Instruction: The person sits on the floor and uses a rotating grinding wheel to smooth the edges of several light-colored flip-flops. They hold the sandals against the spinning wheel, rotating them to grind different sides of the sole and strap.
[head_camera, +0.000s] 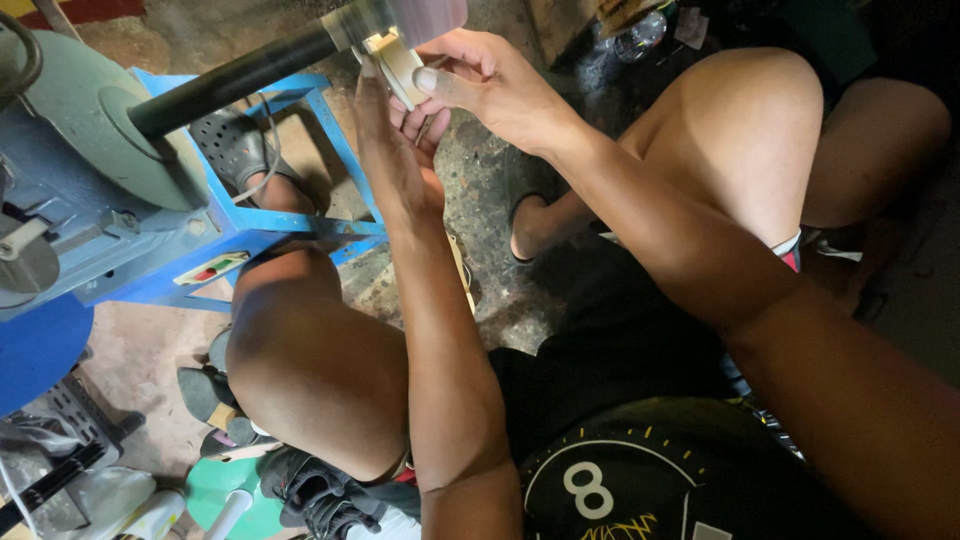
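You held a small pale wooden piece (398, 68) up against the blurred sanding drum (425, 18) at the end of the dark shaft (235, 80) of the blue machine (70, 200). Your left hand (395, 150) gripped the piece from below, fingers closed on it, while your right hand (490, 85) pinched its upper edge with the thumb. Your knees framed the blue metal stand (330, 130) above the stained concrete floor (480, 190).

Single view, head-worn camera. Looks steeply down from above the seated person's chest onto both forearms, knees and the floor. Close range: arms fill the frame's centre and right. Blue machine frame (250, 215) with dark shaft (235, 80) occupies upper left. No second view to overlap.
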